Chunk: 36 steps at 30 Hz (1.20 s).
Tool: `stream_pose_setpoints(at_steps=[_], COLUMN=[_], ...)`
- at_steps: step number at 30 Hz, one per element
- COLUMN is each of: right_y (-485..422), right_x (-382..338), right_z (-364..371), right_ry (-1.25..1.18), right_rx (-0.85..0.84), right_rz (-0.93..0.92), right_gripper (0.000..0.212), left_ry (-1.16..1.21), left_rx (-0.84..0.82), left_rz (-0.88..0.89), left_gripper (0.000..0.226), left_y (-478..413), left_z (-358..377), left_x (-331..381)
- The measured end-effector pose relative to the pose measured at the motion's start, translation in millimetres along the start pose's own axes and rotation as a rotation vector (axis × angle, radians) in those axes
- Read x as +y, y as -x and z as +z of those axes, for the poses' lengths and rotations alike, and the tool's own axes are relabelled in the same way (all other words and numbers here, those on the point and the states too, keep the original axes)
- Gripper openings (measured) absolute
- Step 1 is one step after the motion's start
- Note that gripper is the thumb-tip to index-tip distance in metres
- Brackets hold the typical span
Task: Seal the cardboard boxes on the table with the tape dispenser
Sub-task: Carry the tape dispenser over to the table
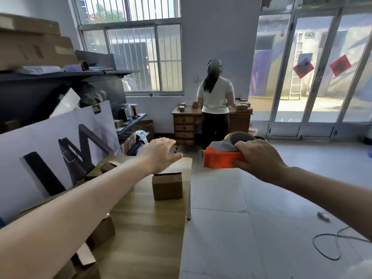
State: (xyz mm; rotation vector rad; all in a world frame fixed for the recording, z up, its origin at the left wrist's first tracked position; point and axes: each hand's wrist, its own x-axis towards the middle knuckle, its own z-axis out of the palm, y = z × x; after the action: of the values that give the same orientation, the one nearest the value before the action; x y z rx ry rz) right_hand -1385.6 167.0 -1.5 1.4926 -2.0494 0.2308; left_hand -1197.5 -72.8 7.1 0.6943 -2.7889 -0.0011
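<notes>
A small brown cardboard box (167, 186) stands upright on the wooden table (145, 222), near its right edge. My left hand (160, 153) hovers above and just behind that box, fingers spread, holding nothing. My right hand (259, 156) is raised over the floor to the right of the table and grips an orange and grey tape dispenser (223, 156), its toothed end pointing left. More cardboard boxes (100, 232) lie at the table's left side, partly hidden under my left forearm.
A large white board with black lettering (56, 150) leans along the table's left side, below shelves stacked with cartons (34, 47). A person (215, 105) stands with their back to me at a wooden desk (187, 125). A cable (330, 244) lies on the tiled floor at right.
</notes>
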Motion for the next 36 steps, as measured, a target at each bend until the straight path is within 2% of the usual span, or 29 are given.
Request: stream_pose_setpoints(at_steps=[7,14,20,25,29,36], right_y=[-44.7,-79.9,-109.7,-147.8,-195.7,-297.9], right_x=[107.5,200.9,223.6,234.6,250.5,275.1], right_z=[64.0,116.5,166.9,208.2,240.6,274.1], right_ry=[-0.064,-0.092,-0.145,-0.193,-0.156,-0.121], right_rx=[0.004,0.023,-0.002,0.005,-0.030,0.018], right_rz=[-0.024,-0.047,-0.074,-0.173,-0.219,-0.270], right_gripper=[0.031,0.032,0.034,0.033,0.035,0.036], left_ry=[-0.009,-0.035,-0.046,-0.023,-0.036,0.020], left_rx=[-0.039,-0.048,-0.088,-0.086,-0.083,-0.045], left_rz=[-0.155,-0.172,-0.223,-0.268,-0.300,-0.345], left_gripper=[0.068,0.065,0.064,0.065,0.063,0.060], left_y=[-104.2,-180.1,-215.8,-257.1,-305.0,-393.0], left_z=[37.5,64.0,98.6,126.6,139.1,147.3], left_x=[36.3,72.3,73.1,52.8,24.2,-27.1])
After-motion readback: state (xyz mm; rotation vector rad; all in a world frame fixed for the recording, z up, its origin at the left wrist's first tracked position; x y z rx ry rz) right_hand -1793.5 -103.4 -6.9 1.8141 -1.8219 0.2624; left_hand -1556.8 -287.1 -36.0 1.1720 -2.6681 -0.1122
